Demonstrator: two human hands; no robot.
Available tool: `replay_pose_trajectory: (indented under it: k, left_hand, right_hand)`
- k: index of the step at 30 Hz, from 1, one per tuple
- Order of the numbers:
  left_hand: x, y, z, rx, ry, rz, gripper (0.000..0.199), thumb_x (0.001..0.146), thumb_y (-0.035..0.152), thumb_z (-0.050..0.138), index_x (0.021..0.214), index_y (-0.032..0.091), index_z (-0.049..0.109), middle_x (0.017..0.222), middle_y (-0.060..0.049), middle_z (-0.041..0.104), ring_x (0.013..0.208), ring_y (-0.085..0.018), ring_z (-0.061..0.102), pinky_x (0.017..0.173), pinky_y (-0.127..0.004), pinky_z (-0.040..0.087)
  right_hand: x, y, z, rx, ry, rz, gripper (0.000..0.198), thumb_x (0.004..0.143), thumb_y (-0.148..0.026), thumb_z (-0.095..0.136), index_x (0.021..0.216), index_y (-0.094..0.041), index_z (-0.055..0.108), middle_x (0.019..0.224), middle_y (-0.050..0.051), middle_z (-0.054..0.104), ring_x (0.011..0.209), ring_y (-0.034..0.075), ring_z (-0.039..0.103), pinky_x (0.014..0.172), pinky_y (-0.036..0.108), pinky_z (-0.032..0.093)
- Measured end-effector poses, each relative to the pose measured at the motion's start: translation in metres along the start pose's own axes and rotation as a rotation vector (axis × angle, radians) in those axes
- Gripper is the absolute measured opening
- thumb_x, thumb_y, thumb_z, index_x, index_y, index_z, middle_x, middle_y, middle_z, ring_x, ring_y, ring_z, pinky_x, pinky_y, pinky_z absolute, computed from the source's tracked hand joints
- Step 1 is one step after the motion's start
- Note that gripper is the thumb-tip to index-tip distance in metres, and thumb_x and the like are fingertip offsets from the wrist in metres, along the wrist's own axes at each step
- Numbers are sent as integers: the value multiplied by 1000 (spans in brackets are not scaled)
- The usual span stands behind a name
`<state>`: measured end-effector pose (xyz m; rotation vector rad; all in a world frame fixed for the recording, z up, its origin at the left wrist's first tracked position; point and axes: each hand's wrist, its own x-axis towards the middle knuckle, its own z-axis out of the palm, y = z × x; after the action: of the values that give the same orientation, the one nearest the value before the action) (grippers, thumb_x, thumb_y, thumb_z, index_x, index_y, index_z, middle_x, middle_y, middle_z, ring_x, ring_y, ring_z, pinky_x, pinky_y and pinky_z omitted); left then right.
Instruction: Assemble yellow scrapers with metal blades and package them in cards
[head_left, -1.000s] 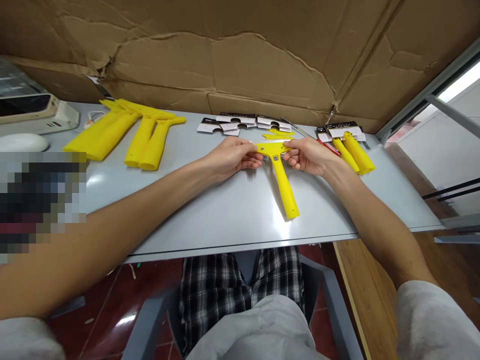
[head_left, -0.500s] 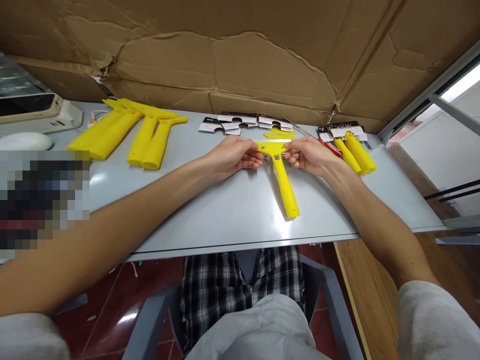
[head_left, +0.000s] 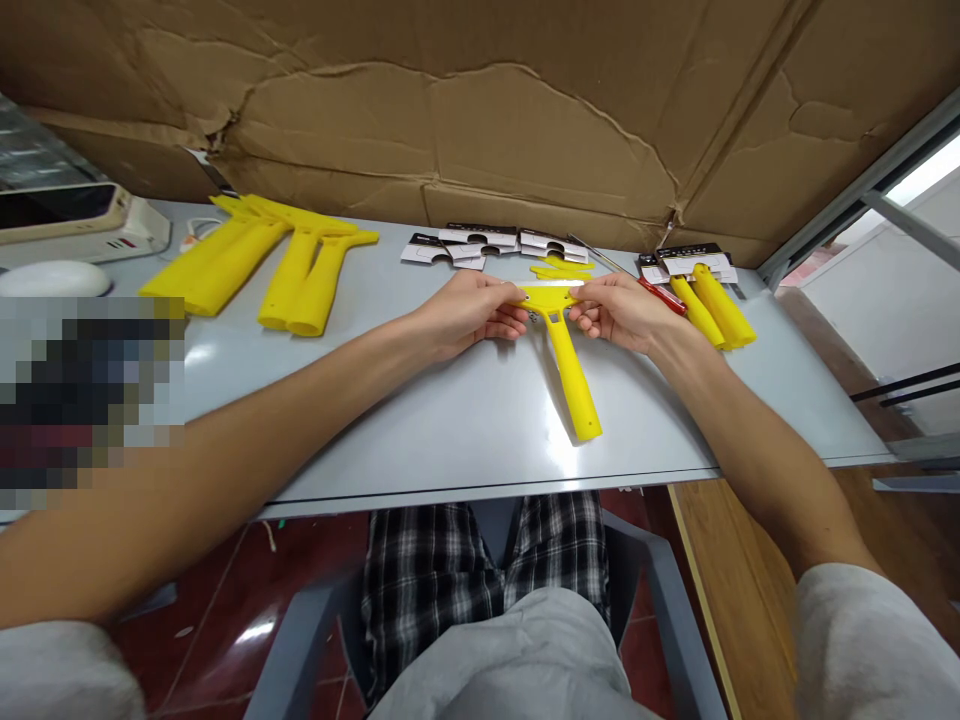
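Note:
A yellow scraper (head_left: 574,382) with a thin metal blade along its wide end is held between my hands, its handle pointing toward me and slightly right. My left hand (head_left: 480,312) pinches the left end of the head. At the right end, my right hand (head_left: 616,308) grips with thumb and fingers. Small yellow strips (head_left: 561,268) lie just beyond the head. Tiny dark bits, too small to name, show beneath the scraper head. A screwdriver with a red handle (head_left: 663,296) lies behind my right wrist.
Several yellow scraper handles (head_left: 315,285) lie at the left. Black-and-white cards (head_left: 480,240) sit at the back, before a cardboard sheet (head_left: 525,130). Carded yellow scrapers (head_left: 724,308) rest at the right. A white mouse (head_left: 56,280) and a phone (head_left: 60,212) are far left.
My left thumb has shifted slightly at the left end of the scraper head. Both hands keep hold of the scraper; the view has moved very slightly.

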<state>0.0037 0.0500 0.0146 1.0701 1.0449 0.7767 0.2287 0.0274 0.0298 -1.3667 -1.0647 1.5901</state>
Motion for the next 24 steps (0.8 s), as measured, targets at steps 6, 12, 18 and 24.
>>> replay_pose_trajectory:
  k: [6,12,18,24]
  left_hand:
    - [2,-1,-3,-61,1,9,9,97,12,69,90,10,75,73,-14,79,59,-18,72,65,-30,65]
    - [4,0,-6,-185,-24,-18,19,101,14,60,89,11,74,74,-14,80,60,-19,76,64,-26,64]
    - [2,3,-6,-187,-26,-12,27,110,11,61,90,6,76,78,-15,82,60,-16,77,62,-22,64]
    - [8,1,-12,-276,-112,-30,32,117,20,57,98,7,79,85,-15,86,64,-15,80,66,-22,67]
  right_hand:
    - [0,0,-2,6,-7,-3,15,104,-11,65,90,-15,65,69,5,71,51,8,58,46,16,50]
    - [1,0,-5,15,-13,-15,13,105,-11,63,92,-15,65,72,6,72,53,8,59,47,16,50]
    - [2,-2,-7,20,-14,-13,15,107,-12,59,94,-13,66,74,7,73,53,8,60,48,17,52]
    - [0,-6,-10,33,-33,-33,16,108,-11,58,94,-12,66,72,6,72,52,8,60,49,17,53]
